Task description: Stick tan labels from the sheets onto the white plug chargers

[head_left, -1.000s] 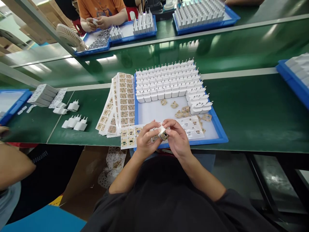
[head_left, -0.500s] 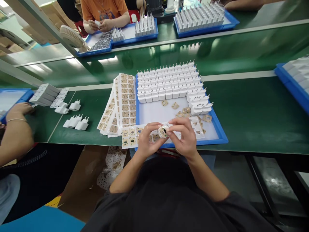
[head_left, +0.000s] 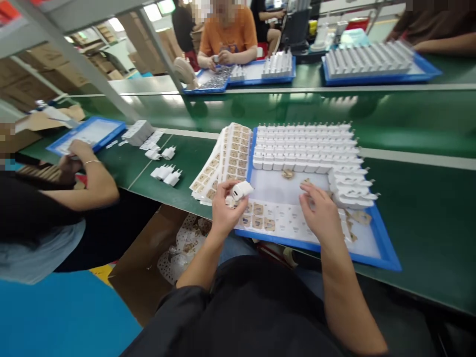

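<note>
My left hand [head_left: 225,213] grips a white plug charger [head_left: 241,191] between thumb and fingers; the end with a dark port slot faces me. Over the blue-rimmed tray [head_left: 386,248], my right hand [head_left: 322,213] is open, its thumb and index finger slightly apart. A small brown paper piece [head_left: 305,182] shows just past those fingertips; whether they touch it I cannot tell. Beneath my hands lies a sheet of brown-backed stickers [head_left: 258,221], partly used up. Rows of white chargers [head_left: 303,148] stand prongs up along the tray's back and right side.
Left of the tray lies a fanned stack of sticker sheets [head_left: 234,153]. Several loose chargers [head_left: 166,173] rest farther left, near a co-worker's arm [head_left: 98,176]. Across the bench, a person in orange [head_left: 228,37] sits behind trays. A cardboard box [head_left: 145,267] stands below the bench edge.
My hands have separated: the left keeps the charger and the right has moved away over the tray. The brown piece on the charger's end is gone. The view has swung left.
</note>
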Available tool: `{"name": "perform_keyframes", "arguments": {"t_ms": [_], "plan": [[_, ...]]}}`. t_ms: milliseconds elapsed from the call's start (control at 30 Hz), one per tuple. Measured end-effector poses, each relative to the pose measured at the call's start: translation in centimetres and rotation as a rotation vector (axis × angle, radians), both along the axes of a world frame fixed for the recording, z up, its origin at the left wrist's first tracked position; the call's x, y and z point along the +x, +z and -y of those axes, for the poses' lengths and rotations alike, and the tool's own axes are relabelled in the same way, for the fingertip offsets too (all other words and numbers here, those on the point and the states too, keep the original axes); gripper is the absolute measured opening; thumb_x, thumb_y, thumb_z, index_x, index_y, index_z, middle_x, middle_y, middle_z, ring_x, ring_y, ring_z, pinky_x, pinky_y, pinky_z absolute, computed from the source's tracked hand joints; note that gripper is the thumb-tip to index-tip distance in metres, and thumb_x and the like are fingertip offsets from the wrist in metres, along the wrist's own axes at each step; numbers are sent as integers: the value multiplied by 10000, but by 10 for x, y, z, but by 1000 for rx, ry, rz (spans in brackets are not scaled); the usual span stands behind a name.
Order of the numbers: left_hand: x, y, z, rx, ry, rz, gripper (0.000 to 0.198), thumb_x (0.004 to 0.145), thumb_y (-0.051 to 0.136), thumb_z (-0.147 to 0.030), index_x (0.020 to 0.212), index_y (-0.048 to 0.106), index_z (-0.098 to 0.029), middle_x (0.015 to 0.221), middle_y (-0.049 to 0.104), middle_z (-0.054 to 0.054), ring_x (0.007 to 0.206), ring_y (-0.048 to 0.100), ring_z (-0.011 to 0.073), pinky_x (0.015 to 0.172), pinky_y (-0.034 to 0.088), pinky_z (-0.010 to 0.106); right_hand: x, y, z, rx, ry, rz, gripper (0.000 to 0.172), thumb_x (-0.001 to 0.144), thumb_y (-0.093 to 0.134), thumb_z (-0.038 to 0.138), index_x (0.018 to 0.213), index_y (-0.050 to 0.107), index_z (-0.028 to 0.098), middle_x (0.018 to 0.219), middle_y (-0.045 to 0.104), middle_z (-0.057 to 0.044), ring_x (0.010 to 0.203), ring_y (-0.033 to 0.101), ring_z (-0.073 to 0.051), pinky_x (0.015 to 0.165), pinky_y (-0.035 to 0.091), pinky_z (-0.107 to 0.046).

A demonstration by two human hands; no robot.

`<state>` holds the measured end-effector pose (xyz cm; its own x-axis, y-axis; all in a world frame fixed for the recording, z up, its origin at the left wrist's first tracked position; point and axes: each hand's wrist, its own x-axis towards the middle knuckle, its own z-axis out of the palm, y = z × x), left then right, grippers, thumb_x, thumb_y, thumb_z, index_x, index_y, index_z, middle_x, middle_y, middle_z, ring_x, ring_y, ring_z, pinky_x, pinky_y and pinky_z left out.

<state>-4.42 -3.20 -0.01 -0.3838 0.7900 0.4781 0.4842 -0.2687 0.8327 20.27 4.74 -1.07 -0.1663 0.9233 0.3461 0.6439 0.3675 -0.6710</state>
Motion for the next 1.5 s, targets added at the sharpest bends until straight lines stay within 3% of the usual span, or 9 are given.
{"name": "perform_keyframes", "arguments": {"t_ms": [200, 333, 533, 700, 800, 933, 1033, 1233, 1500], "plan": [[-121, -11, -1, -141, 560, -147, 393, 741, 739, -246, 1089, 561, -204, 1146, 673, 68, 1042, 630, 220, 904, 490, 359, 6, -8, 0, 21, 41, 46, 304, 914, 532, 381, 1086, 716, 211, 1041, 731, -120, 839, 705, -266, 760, 589, -420], [-180, -30, 5, -323, 784, -330, 384, 723, 779, -300, 1038, 588, -191, 1112, 660, 94, 1214, 537, 325, 1087, 372, 547, 5, -6, 0, 48, 50, 50, 292, 924, 515, 371, 1056, 716, 205, 1008, 735, -114, 875, 700, -272, 793, 577, -424], [-217, -53, 11, -312, 866, -379, 430, 660, 845, -398, 897, 562, -179, 1267, 530, 146, 1270, 382, 465, 1029, 281, 751, 4, 2, 7, 48, 15, 2, 278, 943, 476, 293, 1055, 709, 192, 1041, 752, -123, 951, 699, -285, 834, 572, -438], [-212, -42, 2, -287, 889, -375, 505, 623, 865, -346, 996, 552, -214, 1351, 491, 117, 1315, 358, 477, 1054, 256, 766, 19, 5, 11, 77, 31, 56, 306, 960, 428, 210, 1098, 701, 190, 1060, 738, -123, 1023, 663, -294, 901, 542, -462], [-172, -19, -4, -199, 654, -439, 395, 761, 766, -380, 1085, 616, -211, 1250, 606, 113, 1261, 480, 406, 1087, 342, 653, 22, 3, 13, 64, 146, 200, 284, 950, 483, 222, 1105, 718, 182, 1065, 715, -133, 1035, 618, -324, 927, 509, -506], [-85, 6, -14, -147, -1, -541, 214, 893, 642, -375, 1040, 702, -232, 1061, 717, 77, 1077, 618, 299, 995, 479, 489, 2, 5, 22, 50, 288, 311, 244, 943, 541, 210, 1079, 743, 193, 1066, 675, -138, 1037, 579, -323, 946, 471, -520], [-28, 6, -23, -209, -364, -658, 214, 897, 647, -340, 1078, 716, -250, 1071, 740, 76, 1195, 589, 310, 1039, 457, 504, -18, 10, 34, 10, 477, 304, 231, 934, 577, 178, 1103, 729, 215, 1070, 668, -114, 1030, 574, -292, 922, 475, -475], [3, 2, -38, -426, -534, -784, 301, 825, 693, -289, 1111, 689, -193, 1048, 731, 102, 1086, 653, 313, 972, 494, 442, -27, 8, 47, -55, 561, 290, 265, 922, 594, 140, 1166, 679, 195, 1108, 674, -110, 1049, 587, -288, 922, 491, -458], [1, 52, -62, -972, -844, -686, 543, 809, 660, -476, 1284, 583, -225, 977, 720, 46, 893, 669, 246, 724, 462, 276, -23, -3, 50, 24, 561, 145, 219, 945, 598, 158, 1146, 668, 209, 1116, 694, -102, 1032, 631, -274, 892, 532, -446]]}}
